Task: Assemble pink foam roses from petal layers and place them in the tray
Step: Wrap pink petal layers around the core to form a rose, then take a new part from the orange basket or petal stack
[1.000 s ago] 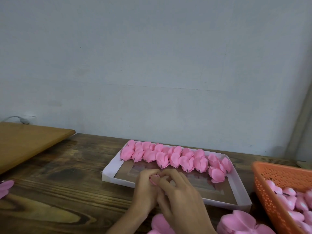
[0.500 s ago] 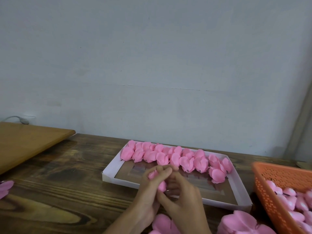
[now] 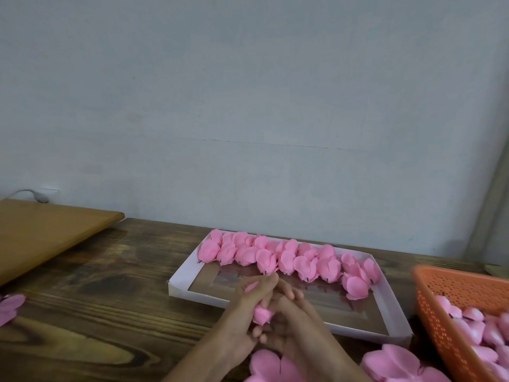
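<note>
Light is soft and flat, a touch dim, and shadows barely show. My left hand (image 3: 243,306) and right hand (image 3: 301,325) smear a little, and the rose (image 3: 263,315) they grip is mushy too. Just past my fingers the tray (image 3: 330,302) floor glints, mirroring pink. Left of my hands the table (image 3: 110,285) carries a pale sheen. Far right, the wall (image 3: 413,133) edge leans with lens bend.

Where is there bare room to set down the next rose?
The tray floor is bare between the rose row and its near wall, clearest at the near right; the left hand and right hand hold a rose above its left part. Bare table lies left of the tray. Crowded: the far wall, the gap beside the orange basket.
</note>
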`<state>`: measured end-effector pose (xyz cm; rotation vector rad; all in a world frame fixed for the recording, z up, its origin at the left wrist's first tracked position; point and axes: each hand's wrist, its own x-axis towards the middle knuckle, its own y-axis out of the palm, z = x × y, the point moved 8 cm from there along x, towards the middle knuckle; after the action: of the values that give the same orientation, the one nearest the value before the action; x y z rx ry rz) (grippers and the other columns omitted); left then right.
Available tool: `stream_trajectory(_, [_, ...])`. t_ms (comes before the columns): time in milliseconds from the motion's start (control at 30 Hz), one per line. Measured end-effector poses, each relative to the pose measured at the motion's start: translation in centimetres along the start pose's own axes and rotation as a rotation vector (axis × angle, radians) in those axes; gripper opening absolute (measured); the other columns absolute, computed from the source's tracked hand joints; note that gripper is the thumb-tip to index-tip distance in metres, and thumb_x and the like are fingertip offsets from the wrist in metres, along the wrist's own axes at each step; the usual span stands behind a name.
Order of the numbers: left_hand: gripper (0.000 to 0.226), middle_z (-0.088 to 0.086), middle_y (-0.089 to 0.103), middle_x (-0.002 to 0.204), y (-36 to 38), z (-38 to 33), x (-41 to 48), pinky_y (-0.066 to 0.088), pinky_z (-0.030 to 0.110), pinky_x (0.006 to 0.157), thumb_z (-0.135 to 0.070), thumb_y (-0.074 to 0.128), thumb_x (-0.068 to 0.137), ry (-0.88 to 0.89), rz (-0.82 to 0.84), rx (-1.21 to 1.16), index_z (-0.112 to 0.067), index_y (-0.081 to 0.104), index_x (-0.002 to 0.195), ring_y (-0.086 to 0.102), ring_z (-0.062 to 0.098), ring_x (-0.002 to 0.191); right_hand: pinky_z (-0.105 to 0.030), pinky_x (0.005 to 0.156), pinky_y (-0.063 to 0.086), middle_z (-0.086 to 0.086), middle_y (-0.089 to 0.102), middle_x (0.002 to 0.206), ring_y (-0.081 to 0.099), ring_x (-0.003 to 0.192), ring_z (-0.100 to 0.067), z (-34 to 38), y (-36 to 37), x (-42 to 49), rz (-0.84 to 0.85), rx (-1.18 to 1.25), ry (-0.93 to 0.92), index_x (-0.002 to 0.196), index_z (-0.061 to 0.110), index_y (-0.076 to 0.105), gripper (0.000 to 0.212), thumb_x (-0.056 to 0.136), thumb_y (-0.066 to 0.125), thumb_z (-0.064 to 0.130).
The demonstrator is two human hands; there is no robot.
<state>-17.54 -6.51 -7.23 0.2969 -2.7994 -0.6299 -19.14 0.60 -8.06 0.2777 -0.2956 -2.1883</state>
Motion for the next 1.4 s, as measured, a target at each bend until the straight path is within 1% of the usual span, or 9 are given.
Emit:
stream_trajectory(67, [0.049, 0.020, 0.075, 0.105, -0.6, 0.2, 0.1, 0.043, 0.021, 0.042, -0.056, 0.081, 0.081, -0.020, -0.059, 0.030, -0.012, 0.067, 0.067, 0.073, 0.023, 0.078, -0.032, 0.068, 0.056, -0.009, 0.071, 0.081, 0.066, 0.067, -0.022, 0.6, -0.3, -0.7, -0.094, -0.233, -0.093, 0.102, 0.022, 0.074, 0.012, 0.096, 0.064, 0.024])
stream_trajectory(200, [0.054, 0.021, 0.056, 0.076, -2.6, -2.0, 0.3, 0.056, 0.032, 0.064, -0.047, 0.084, 0.082, 0.084, -0.241, 0.060, -0.012, 0.053, 0.057, 0.069, 0.030, 0.075, -0.038, 0.081, 0.050, 0.004, 0.074, 0.098, 0.070, 0.096, -0.023, 3.4, -0.4, -2.2, -0.342, -1.311, -0.417, 0.132, 0.037, 0.041, 0.033, 0.105, 0.033, 0.055])
stream_trajectory(333, [0.051, 0.004, 0.038, 0.052, -7.1, -6.1, 0.3, 0.028, 0.024, 0.042, -0.038, 0.078, 0.093, 0.082, -0.518, 0.370, -0.018, 0.046, 0.059, 0.035, 0.017, 0.043, -0.041, 0.068, 0.045, 0.005, 0.056, 0.061, 0.062, 0.068, -0.020, 5.5, -1.3, -3.1, -0.438, -1.182, -0.561, 0.088, 0.033, 0.042, 0.024, 0.104, 0.041, 0.051])
stream_trajectory(533, [0.004, 0.008, 0.039, 0.060, -10.6, -7.4, 3.0, 0.029, 0.028, 0.050, -0.010, 0.044, 0.087, -0.225, -0.500, 0.761, -0.009, 0.044, 0.084, 0.036, 0.016, 0.052, -0.042, 0.064, 0.049, 0.006, 0.058, 0.060, 0.060, 0.063, -0.018, 6.3, -2.6, -3.4, -0.499, -1.209, -0.610, 0.085, 0.033, 0.043, 0.026, 0.101, 0.038, 0.053])
stream_trajectory(633, [0.024, 0.008, 0.039, 0.057, -12.1, -6.9, 4.8, 0.030, 0.028, 0.047, 0.009, 0.032, 0.092, -0.344, -0.527, 1.023, 0.004, 0.054, 0.099, 0.035, 0.018, 0.051, -0.044, 0.067, 0.049, 0.005, 0.061, 0.063, 0.062, 0.065, -0.021, 6.2, -3.1, -3.1, -0.509, -1.199, -0.587, 0.086, 0.030, 0.044, 0.027, 0.103, 0.040, 0.051])
stream_trajectory(767, [0.032, 0.023, 0.058, 0.115, -13.2, -6.5, 6.9, 0.058, 0.045, 0.092, 0.003, 0.044, 0.105, -0.395, -0.550, 1.416, 0.002, 0.051, 0.137, 0.061, 0.034, 0.098, -0.043, 0.067, 0.050, 0.005, 0.061, 0.065, 0.062, 0.067, -0.020, 6.3, -3.3, -3.1, -0.518, -1.217, -0.589, 0.086, 0.031, 0.043, 0.027, 0.105, 0.040, 0.050])
stream_trajectory(867, [0.043, 0.021, 0.035, 0.142, -13.5, -5.9, 6.1, 0.052, 0.029, 0.088, -0.008, 0.066, 0.100, -0.485, -0.670, 1.612, -0.009, 0.049, 0.139, 0.057, 0.026, 0.107, -0.041, 0.064, 0.048, 0.005, 0.057, 0.062, 0.060, 0.064, -0.017, 6.6, -3.5, -3.2, -0.531, -1.201, -0.604, 0.084, 0.031, 0.043, 0.028, 0.105, 0.041, 0.049])
stream_trajectory(967, [0.036, 0.017, 0.033, 0.138, -13.4, -5.7, 5.5, 0.051, 0.027, 0.085, -0.022, 0.065, 0.103, -0.426, -0.739, 1.710, -0.010, 0.054, 0.135, 0.052, 0.019, 0.093, -0.040, 0.063, 0.047, 0.005, 0.058, 0.064, 0.060, 0.066, -0.017, 6.9, -3.5, -3.3, -0.541, -1.204, -0.623, 0.086, 0.029, 0.044, 0.028, 0.105, 0.042, 0.050])
stream_trajectory(1400, [0.066, 0.012, 0.041, 0.151, -7.7, -7.7, 4.0, 0.039, 0.032, 0.107, -0.036, 0.057, 0.103, -0.114, -0.724, 2.272, -0.013, 0.026, 0.157, 0.041, 0.025, 0.136, -0.040, 0.059, 0.048, 0.003, 0.060, 0.066, 0.060, 0.062, -0.017, 7.4, -3.7, -3.4, -0.562, -1.251, -0.616, 0.088, 0.027, 0.050, 0.032, 0.106, 0.037, 0.050])
